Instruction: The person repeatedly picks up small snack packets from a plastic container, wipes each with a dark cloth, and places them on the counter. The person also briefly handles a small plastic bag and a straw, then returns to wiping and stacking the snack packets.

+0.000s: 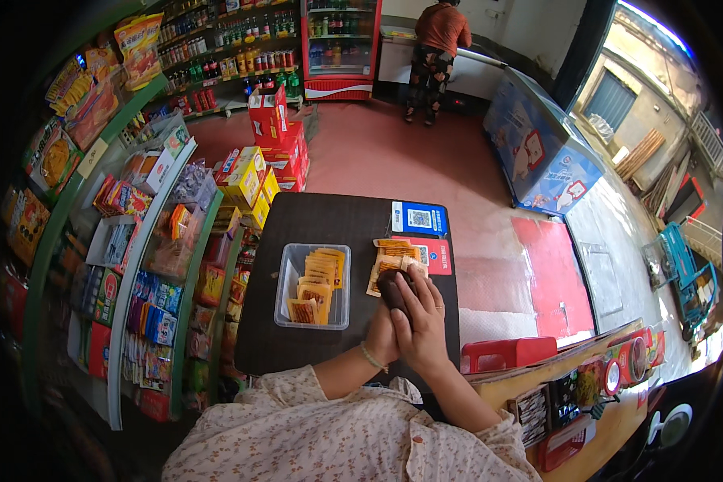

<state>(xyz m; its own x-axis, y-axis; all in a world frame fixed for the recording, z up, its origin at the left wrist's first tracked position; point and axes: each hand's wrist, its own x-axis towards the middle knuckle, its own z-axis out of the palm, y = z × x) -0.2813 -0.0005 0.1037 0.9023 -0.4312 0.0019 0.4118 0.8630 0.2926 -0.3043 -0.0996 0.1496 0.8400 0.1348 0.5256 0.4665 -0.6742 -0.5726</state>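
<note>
Both my hands are together over the near right part of a dark table (313, 223). Between them is a dark brown rounded object (390, 290), its exact kind unclear. My right hand (423, 322) lies over its right side with the fingers stretched forward. My left hand (381, 337) presses in from below and left, its fingers mostly hidden. Just beyond the fingertips, several small snack packets (391, 263) lie in a loose pile. To the left stands a clear plastic box (283, 289) holding a row of yellow snack packets (322, 274).
Blue (403, 220) and red (441, 256) cards with printed codes lie at the table's far right corner. Snack shelves (117, 337) line the left, near stacked cartons (244, 175). A red stool (509, 354) and a wooden counter (500, 394) stand right. A person (440, 48) bends over a far chest freezer (479, 72).
</note>
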